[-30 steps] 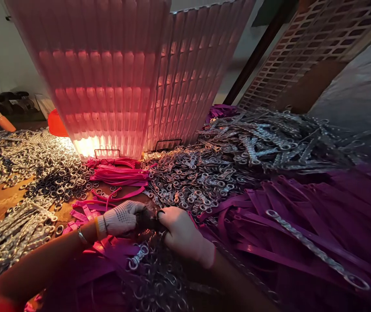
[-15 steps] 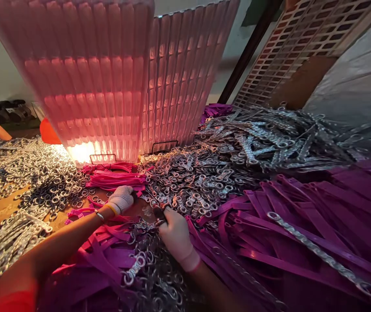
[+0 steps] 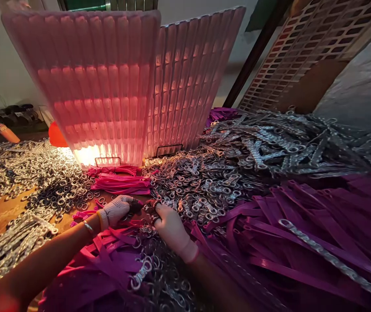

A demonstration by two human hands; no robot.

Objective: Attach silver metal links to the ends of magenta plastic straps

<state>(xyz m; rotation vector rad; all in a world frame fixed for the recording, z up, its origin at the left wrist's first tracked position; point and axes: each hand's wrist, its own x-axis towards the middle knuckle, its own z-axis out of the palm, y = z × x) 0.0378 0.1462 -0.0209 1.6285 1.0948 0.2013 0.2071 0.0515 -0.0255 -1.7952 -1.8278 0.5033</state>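
Note:
My left hand (image 3: 119, 209), in a dotted white glove with dark fingertips, is closed close beside my right hand; what its fingers pinch is too small to make out. My right hand (image 3: 171, 230), in a pale glove with dark fingertips, grips a short metal link (image 3: 148, 209) with ring ends. Below both hands lies a heap of similar short links (image 3: 162, 264). Purple flat straps (image 3: 107, 264) spread under my left forearm. Just beyond my left hand, pink straps (image 3: 123, 183) lie in a bundle.
Two ribbed translucent panels (image 3: 97, 86) stand at the back, lit from behind by a lamp with an orange shade (image 3: 58, 135). Loose metal rings (image 3: 62, 186) pile at left. Long metal strips (image 3: 270, 138) and purple straps (image 3: 302, 234) heap at right.
My left hand has come away from beside the pink straps and now meets my right hand, its fingers pointing at the metal link. The view has tilted up slightly.

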